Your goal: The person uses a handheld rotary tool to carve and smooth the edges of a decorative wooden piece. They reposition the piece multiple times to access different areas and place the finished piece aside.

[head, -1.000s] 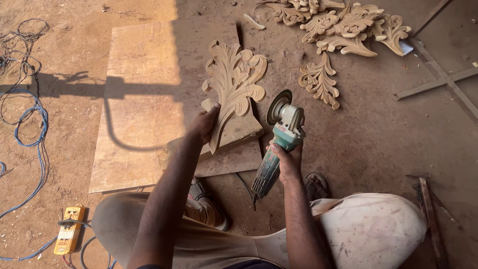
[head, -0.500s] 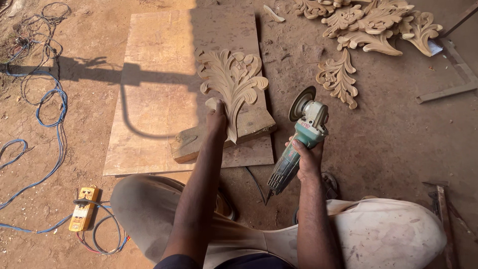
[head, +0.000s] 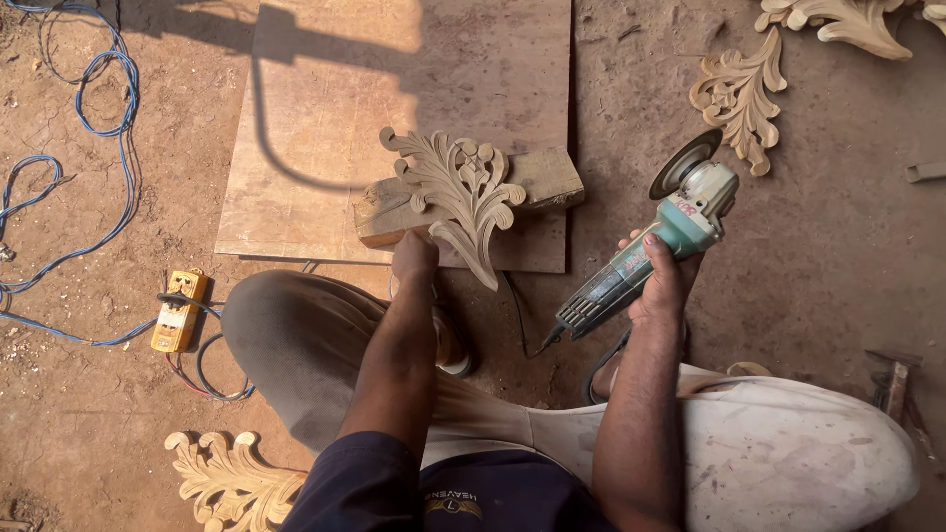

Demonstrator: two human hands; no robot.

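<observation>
one carved leaf ornament [head: 458, 192] is propped on a wood block [head: 537, 182] over a plywood sheet [head: 325, 128], its long axis tilted, tip pointing toward the person. the left hand [head: 414, 258] is set against its lower edge, fingers curled, clearly the nearer hand. an angle grinder [head: 650, 246] is gripped firmly by the right hand [head: 662, 286], held off to the right, disc up and apart from the carving. a yellow power strip [head: 178, 312] and blue cable [head: 89, 212] are seen at far left.

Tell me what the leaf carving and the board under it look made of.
Leaf carving: pale bare wood, unfinished, matte, with cut grooves showing. Board: likely plywood, a thin flat reddish-brown sheet, dusty. The left hand touches the carving's lower edge.
</observation>
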